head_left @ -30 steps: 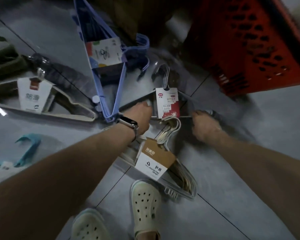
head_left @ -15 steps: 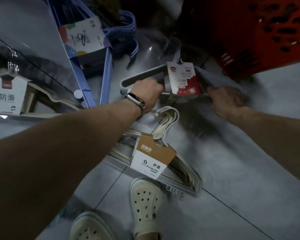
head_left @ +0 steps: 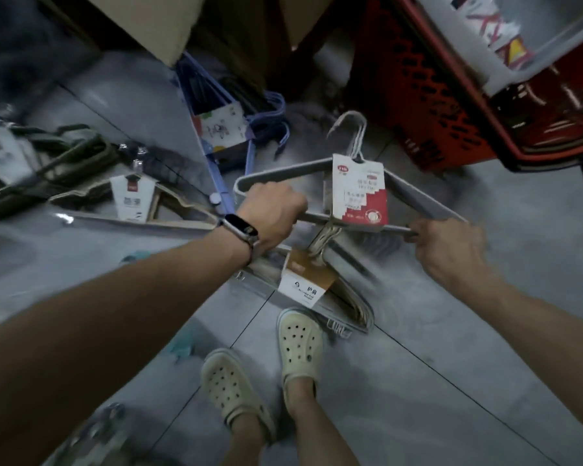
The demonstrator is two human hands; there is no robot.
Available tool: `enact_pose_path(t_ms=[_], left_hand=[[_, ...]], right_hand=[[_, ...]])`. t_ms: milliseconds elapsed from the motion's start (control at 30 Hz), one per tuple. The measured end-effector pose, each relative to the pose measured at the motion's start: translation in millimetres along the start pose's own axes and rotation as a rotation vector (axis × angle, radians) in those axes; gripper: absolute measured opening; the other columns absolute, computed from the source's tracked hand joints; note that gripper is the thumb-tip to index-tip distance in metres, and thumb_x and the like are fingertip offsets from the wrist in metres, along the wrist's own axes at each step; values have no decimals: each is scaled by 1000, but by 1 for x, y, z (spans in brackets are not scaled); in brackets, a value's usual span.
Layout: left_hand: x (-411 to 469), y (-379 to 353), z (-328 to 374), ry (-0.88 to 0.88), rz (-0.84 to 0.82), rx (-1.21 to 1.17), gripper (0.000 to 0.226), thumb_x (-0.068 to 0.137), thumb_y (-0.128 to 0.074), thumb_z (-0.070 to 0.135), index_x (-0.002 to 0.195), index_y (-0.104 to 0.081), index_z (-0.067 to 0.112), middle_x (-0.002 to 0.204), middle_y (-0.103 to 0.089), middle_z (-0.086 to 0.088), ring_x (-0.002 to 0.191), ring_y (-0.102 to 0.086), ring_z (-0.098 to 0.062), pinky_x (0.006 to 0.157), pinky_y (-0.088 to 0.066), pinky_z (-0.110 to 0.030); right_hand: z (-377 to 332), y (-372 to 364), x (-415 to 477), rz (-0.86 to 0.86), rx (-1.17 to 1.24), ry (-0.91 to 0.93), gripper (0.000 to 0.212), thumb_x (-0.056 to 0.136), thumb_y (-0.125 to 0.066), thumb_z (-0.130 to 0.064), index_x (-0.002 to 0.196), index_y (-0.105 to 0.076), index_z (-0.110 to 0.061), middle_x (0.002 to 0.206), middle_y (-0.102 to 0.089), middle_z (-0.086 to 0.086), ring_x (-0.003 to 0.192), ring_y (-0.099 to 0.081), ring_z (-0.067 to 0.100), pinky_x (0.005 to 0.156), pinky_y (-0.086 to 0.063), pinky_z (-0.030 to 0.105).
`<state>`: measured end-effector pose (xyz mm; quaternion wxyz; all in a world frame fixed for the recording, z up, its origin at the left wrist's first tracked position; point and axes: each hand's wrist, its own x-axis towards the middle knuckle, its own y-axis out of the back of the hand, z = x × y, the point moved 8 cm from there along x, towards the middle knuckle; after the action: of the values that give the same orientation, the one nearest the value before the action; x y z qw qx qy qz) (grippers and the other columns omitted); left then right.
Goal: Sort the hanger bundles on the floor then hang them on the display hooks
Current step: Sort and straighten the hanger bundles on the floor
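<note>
Hangers in tagged bundles lie across the tiled floor (head_left: 451, 364). At the far left is a dark green bundle (head_left: 48, 169), beside it a beige bundle (head_left: 132, 196) with a white tag, then a blue bundle (head_left: 221, 129) further back. No hand touches any of these.

The left hand (head_left: 271, 213), with a band (head_left: 241, 228) on its wrist, has its fingers curled over the bottom bar of the grey bundle (head_left: 283, 170), close to the left corner. This is the bundle being handled. It appears raised off the floor in front of the person, with its red-and-white tag (head_left: 359, 193) at the middle. Its long axis runs left to right between the two hands. Its hooks (head_left: 358, 141) point away from the person, on the far side of the bar from both grips.

Just beneath the bar, a cream bundle (head_left: 305, 284) with a brown-and-white tag rests on the floor. Its own hooks reach up to the bar, and I cannot tell whether they are caught on it.

The right hand (head_left: 448, 245) is wrapped round the bar's right end, so each hand holds one end and neither is nearer the hooks. A red crate (head_left: 418, 79) stands beyond on the right. No display hooks are in view. Hanging this bundle will likely need its hooks turned upward and one hand shifted toward the neck.
</note>
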<state>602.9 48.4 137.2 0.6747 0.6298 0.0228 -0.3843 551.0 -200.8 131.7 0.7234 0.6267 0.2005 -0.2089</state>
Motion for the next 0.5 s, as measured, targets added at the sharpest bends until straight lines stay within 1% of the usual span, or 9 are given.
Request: enact_pose_path(t_ms=[100,167,233,300,367,400,433,467,500], left_hand=[[-51,-10,-18,113,-51,-12,17,98,-55,17,105,-70,21,100,-67,-8,98,-65,-35,73,-41,-38],[-82,-19,-33,189,-72,-13,18,96,-57,20,109,-70,21,104,-69,-9,101,-65,-36,76,-43,-39],[-114,-31,-47,245,-112,-44,24,95,-58,19,115,-69,24,110,-70,-10,106,-64,-36,74,-36,-36],[-146,-46,-64,272,-135,-40,22,95,-56,20,113,-69,26,108,-70,-8,103,-64,-35,71,-31,-34],[-178,-57,-76,260,-82,-36,13,90,-62,18,98,-71,22,92,-72,-5,86,-67,-32,64,-29,-33],[-195,-61,-82,251,-49,-33,7,81,-67,13,84,-70,19,78,-70,-5,72,-68,-31,59,-27,-32],[-212,-65,-88,246,2,-32,10,70,-70,9,70,-66,17,64,-66,-4,57,-64,-29,53,-26,-30],[-231,-68,-92,235,70,-29,11,61,-68,8,63,-62,16,55,-61,-3,47,-60,-27,48,-27,-27],[-248,-71,-94,233,115,-35,9,57,-64,9,61,-62,16,53,-59,-2,44,-58,-27,45,-32,-26]], right_hand=[[-38,11,-26,-47,-51,81,28,88,-62,-18,112,-74,-26,95,-75,10,93,-72,35,70,-40,34],[-69,10,-38,-84,-79,156,26,90,-61,-21,112,-73,-28,99,-76,7,96,-72,32,70,-38,32],[-102,8,-46,-131,-116,217,25,93,-58,-25,114,-71,-30,105,-75,2,101,-71,27,71,-37,31],[-132,7,-55,-149,-120,264,25,94,-56,-27,115,-70,-30,108,-74,0,104,-70,26,74,-43,31],[-162,9,-65,-136,-98,316,25,92,-57,-30,114,-68,-28,106,-75,1,102,-71,27,73,-43,32],[-177,9,-70,-119,-74,346,26,89,-58,-33,113,-67,-28,104,-75,1,98,-72,27,71,-44,32],[-192,7,-74,-113,-41,374,30,85,-60,-36,113,-65,-28,102,-75,1,95,-72,28,71,-48,32],[-206,4,-78,-143,6,396,34,82,-61,-40,114,-64,-28,104,-75,0,96,-72,27,73,-52,33],[-220,-2,-84,-217,60,413,38,80,-62,-45,115,-61,-30,108,-74,-2,99,-71,26,76,-55,34]])
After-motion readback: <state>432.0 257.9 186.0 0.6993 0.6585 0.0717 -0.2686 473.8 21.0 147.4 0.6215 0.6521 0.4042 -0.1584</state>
